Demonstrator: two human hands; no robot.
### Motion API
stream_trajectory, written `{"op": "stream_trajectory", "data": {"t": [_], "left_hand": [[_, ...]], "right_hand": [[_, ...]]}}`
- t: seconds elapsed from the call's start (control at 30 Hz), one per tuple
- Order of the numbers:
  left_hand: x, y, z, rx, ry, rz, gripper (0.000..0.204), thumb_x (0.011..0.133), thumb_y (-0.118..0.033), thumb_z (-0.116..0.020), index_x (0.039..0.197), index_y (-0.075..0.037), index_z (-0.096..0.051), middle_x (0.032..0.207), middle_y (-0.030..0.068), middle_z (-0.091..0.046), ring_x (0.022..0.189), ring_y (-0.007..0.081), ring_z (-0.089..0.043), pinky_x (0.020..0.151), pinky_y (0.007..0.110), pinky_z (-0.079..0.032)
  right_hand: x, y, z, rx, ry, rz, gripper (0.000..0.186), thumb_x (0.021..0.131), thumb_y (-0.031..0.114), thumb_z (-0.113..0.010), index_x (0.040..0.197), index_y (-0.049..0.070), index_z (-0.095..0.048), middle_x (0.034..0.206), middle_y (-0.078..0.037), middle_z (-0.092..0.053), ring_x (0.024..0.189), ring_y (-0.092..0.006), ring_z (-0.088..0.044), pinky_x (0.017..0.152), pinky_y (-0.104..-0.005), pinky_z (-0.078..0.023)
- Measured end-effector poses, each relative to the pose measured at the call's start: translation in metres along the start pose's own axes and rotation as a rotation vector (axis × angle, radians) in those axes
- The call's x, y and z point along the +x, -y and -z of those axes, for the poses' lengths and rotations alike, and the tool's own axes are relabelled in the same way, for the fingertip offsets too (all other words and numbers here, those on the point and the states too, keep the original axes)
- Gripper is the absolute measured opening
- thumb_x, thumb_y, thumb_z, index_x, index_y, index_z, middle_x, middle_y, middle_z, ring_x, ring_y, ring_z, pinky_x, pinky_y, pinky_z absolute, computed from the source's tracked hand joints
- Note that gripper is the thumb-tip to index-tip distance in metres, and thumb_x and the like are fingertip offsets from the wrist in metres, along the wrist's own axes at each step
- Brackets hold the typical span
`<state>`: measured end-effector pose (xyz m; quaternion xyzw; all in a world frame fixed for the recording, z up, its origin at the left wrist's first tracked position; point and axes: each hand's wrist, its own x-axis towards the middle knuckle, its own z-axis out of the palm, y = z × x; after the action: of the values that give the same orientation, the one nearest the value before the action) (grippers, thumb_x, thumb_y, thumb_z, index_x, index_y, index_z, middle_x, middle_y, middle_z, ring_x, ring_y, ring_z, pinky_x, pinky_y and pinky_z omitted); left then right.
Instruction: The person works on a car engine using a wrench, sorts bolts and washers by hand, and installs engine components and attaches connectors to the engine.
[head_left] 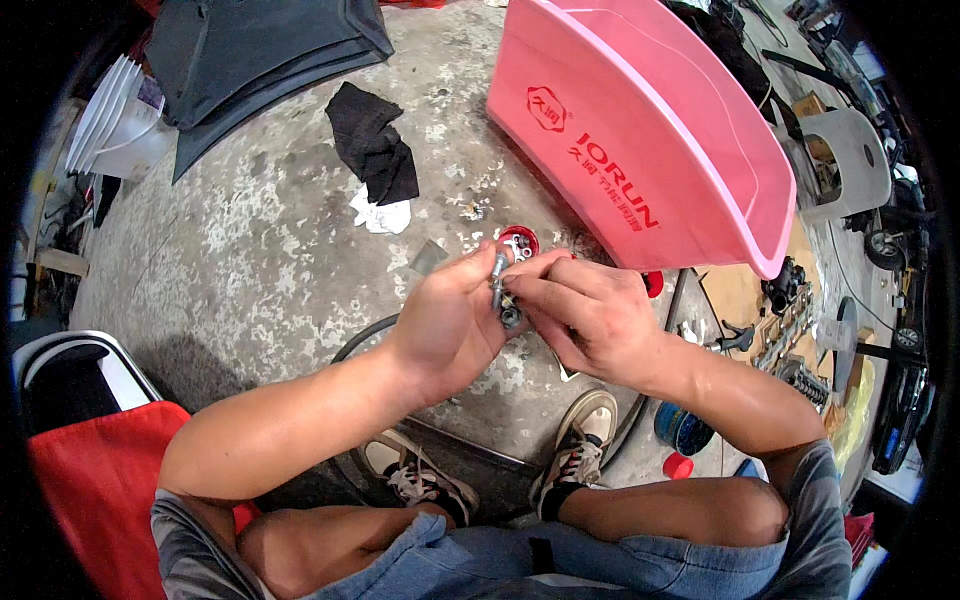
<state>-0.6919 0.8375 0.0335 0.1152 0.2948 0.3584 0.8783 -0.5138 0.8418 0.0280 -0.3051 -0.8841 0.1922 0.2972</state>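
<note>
Both hands meet above the floor, in front of my knees. In my left hand (450, 315) lie small grey metal parts (499, 282) that look like bolts, held between thumb and palm. One has a round, hollow-looking end (511, 317). My right hand (590, 310) comes in from the right with its fingers closed in a pinch against these parts. Its fingertips cover part of them, so the exact piece it grips is hard to make out. Just beyond the hands, a red round lid (519, 240) on the floor holds small rings like washers or nuts.
A large pink tub (600, 150) stands ahead to the right. Black cloth (372, 140) and white paper (381, 210) lie ahead. Right are engine-like metal parts on cardboard (785, 345), a blue tin (684, 428) and a red cap (678, 466). A red seat (105, 490) stands at left.
</note>
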Motion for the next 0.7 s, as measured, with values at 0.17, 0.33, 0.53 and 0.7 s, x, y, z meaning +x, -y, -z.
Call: {"op": "stream_trajectory", "data": {"t": [0.17,0.33,0.53,0.7], "left_hand": [[-0.001,0.004,0.016,-0.252,0.299,-0.019,0.042,0.102,-0.025,-0.018,0.12,0.002,-0.045,0.114,0.0124,-0.054,0.109,0.0187,-0.052,0.098,0.037,-0.038],[0.0,0.011,0.011,-0.094,0.037,0.001,0.032,0.101,-0.032,-0.028,0.108,-0.01,-0.049,0.103,0.0026,-0.058,0.097,0.0147,-0.053,0.091,0.033,-0.039],[0.0,0.01,0.003,-0.073,0.003,-0.069,0.032,0.102,-0.027,-0.025,0.11,-0.007,-0.048,0.104,0.005,-0.056,0.096,0.0154,-0.053,0.089,0.033,-0.041],[0.001,0.005,-0.005,-0.066,0.0,-0.09,0.033,0.102,-0.023,-0.024,0.112,-0.002,-0.047,0.105,0.0084,-0.055,0.098,0.0161,-0.053,0.09,0.034,-0.042]], "right_hand": [[0.003,0.006,0.005,-0.133,0.121,-0.037,0.027,0.072,0.007,-0.071,0.097,0.003,-0.062,0.083,-0.009,-0.061,0.071,-0.0248,-0.063,0.057,-0.0339,-0.05],[0.002,0.002,0.005,-0.161,0.179,-0.011,0.027,0.076,0.017,-0.065,0.1,0.005,-0.059,0.082,-0.008,-0.06,0.071,-0.0265,-0.062,0.058,-0.036,-0.051],[0.014,0.015,0.011,0.103,0.158,-0.301,0.024,0.078,0.018,-0.065,0.096,0.002,-0.061,0.078,-0.017,-0.06,0.072,-0.0337,-0.061,0.062,-0.043,-0.049],[0.021,0.021,0.012,0.154,0.09,-0.419,0.02,0.076,0.014,-0.066,0.092,0.003,-0.062,0.064,-0.014,-0.057,0.061,-0.033,-0.059,0.057,-0.0421,-0.046]]}}
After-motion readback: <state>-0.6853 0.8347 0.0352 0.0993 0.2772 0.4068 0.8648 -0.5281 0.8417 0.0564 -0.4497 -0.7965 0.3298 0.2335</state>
